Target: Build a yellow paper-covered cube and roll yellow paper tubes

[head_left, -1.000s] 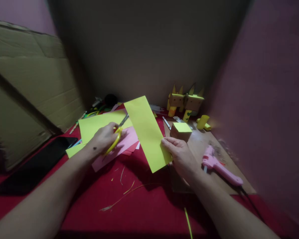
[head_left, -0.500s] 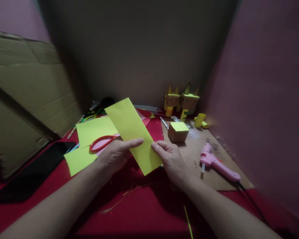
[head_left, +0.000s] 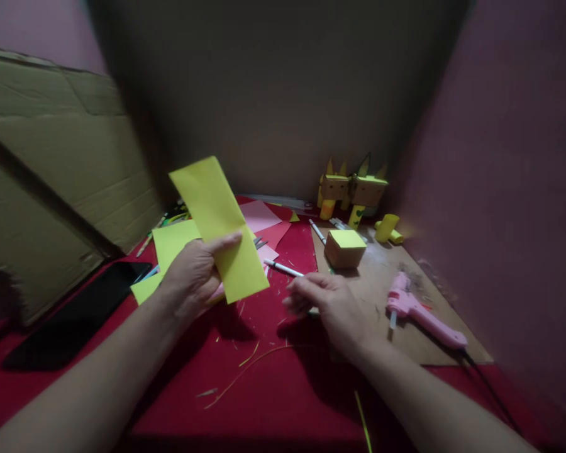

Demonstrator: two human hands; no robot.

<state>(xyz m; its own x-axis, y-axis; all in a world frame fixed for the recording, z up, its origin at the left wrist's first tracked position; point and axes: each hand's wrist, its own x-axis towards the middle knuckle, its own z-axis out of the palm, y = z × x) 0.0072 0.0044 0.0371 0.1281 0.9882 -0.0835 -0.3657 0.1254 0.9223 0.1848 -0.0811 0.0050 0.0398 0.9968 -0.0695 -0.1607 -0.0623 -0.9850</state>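
My left hand [head_left: 195, 270] is closed on a strip of yellow paper [head_left: 219, 220]. Its thumb lies across the front of the sheet and the fingers are hidden behind. The paper is tilted, with its upper end leaning left. My right hand [head_left: 323, 305] is off the paper, low over the red cloth, fingers curled and smeared by motion. A white pen [head_left: 283, 268] runs up to the knuckles of this hand; whether the fingers touch it cannot be made out. More yellow paper [head_left: 172, 242] lies behind my left hand, and pink paper [head_left: 259, 215] lies beyond the strip.
On a cardboard sheet [head_left: 372, 308] at the right are a yellow-topped box [head_left: 345, 250] and a pink glue gun [head_left: 419, 313]. Behind stand two eared cardboard figures [head_left: 351, 189] and yellow tubes [head_left: 387, 228]. A black tablet-like slab [head_left: 75, 314] lies left. Paper scraps litter the red cloth [head_left: 264, 402].
My right hand has let go of the yellow paper. My left hand has carried the sheet up and to the left, uncovering the white pen. The camera view has shifted slightly.
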